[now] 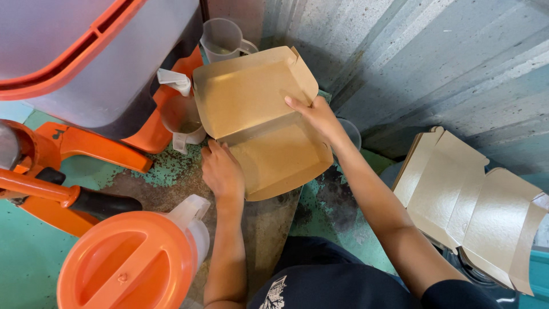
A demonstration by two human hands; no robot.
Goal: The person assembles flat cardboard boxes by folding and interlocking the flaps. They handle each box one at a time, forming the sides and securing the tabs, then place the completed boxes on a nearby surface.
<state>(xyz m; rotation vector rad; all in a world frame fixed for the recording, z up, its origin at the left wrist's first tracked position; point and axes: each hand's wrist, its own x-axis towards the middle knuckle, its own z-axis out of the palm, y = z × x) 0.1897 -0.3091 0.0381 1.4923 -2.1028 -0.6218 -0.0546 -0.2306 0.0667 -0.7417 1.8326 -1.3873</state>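
A carton (260,123) sits in the middle, lid raised at the far side. The left hand (222,170) rests on its left edge, the right hand (317,117) on its right edge. Left of the carton stands a spray bottle (180,111), beside a machine (86,74). Behind the carton is a jug (223,39). Nearest, at the left, sits a lidded pitcher (134,257). Flat cartons (469,200) lie well apart to the right.

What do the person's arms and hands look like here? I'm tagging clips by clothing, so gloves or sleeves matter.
Both are bare: the left hand and the right hand wear no gloves, and no rings or watch show. The forearms are uncovered. A dark navy sleeve edge shows at the right upper arm; the fingers are unmarked.
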